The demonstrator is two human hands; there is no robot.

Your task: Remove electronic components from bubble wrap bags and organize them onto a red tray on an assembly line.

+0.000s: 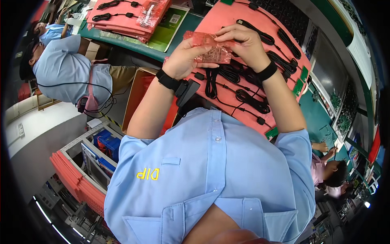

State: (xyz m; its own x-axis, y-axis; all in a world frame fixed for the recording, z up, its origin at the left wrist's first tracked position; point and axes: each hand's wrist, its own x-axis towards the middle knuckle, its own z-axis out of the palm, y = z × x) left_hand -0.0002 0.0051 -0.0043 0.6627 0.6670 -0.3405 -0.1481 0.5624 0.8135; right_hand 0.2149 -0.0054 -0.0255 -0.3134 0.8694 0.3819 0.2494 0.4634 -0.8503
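My left hand [183, 57] grips the left end of a red translucent plastic bag [210, 48], its thumb lying across the front. At the bag's upper right edge, the bent fingers of my right hand [247, 44] pinch the film. Creases and glare hide whether anything is inside. Both hands are above a pink foam sheet [239, 9] on the bench. Coiled black cables [252, 101] with small inline blocks lie on that foam, some right below the bag. Small green circuit boards [298, 87] sit along its right edge.
Stacked pink foam sheets [118, 21] with cables and a red bag stand at the far left, beside a green printed package [170, 29]. A cardboard box [131, 95] holding red material is by my left forearm. Co-workers sit at left [71, 69] and right [319, 171].
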